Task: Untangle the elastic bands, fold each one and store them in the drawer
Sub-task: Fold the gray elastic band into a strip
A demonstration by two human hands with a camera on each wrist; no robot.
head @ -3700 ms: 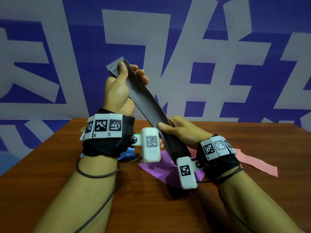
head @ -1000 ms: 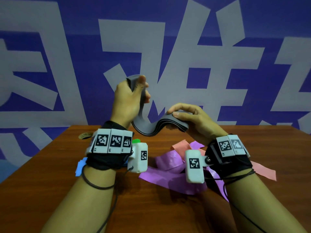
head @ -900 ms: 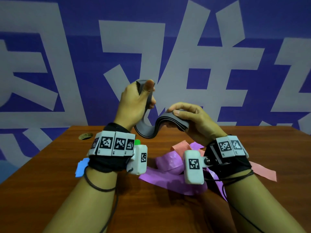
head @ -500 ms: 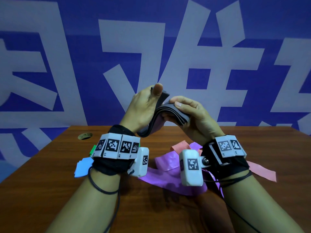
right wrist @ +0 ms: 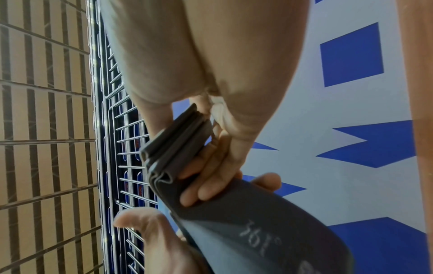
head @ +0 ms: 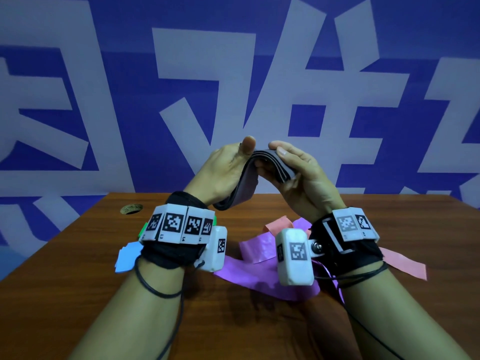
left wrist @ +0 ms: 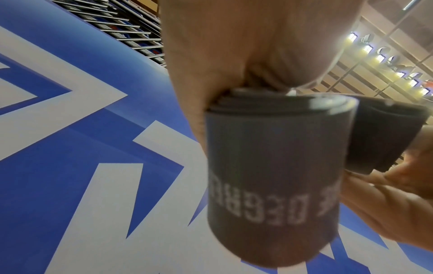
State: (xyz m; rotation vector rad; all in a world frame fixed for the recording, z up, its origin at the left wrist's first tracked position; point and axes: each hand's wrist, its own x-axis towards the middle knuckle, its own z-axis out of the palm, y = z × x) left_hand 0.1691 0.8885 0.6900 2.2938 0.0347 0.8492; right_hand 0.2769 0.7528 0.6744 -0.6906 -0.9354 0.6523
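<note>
While both hands hold it up at the centre of the head view, the grey band (head: 270, 162) is folded into a flat stack of several layers, with one wider loop (head: 237, 190) hanging down from the stack toward the lower left. It is dark grey, matte and wide, with pale printed lettering on its outer face; the letters are blurred in the left wrist view, and a few digits show on the loop in the right wrist view. In that view the folded edges (right wrist: 168, 148) lie packed like pleats.

No drawer or other container shows in any view.

The left hand (head: 223, 172) grips the loop end, its thumb (head: 248, 145) pressed on top of the stack and the fingers curled beneath. The right hand (head: 301, 175) clamps the stack from the other side, fingers (head: 281, 152) lying over the top and thumb below; the right wrist view shows those fingertips (right wrist: 199, 192) pressed against the band just under the pleats. The two hands nearly touch above the band.

Below them, on the wooden table (head: 78, 281), a purple band (head: 259, 271) lies crumpled at lower centre, a pink band (head: 405, 263) runs off to the right, and blue (head: 128, 257) and green (head: 142, 229) pieces peek out beside the left wrist. Behind the table stands a blue wall (head: 130, 100) with large pale characters.
</note>
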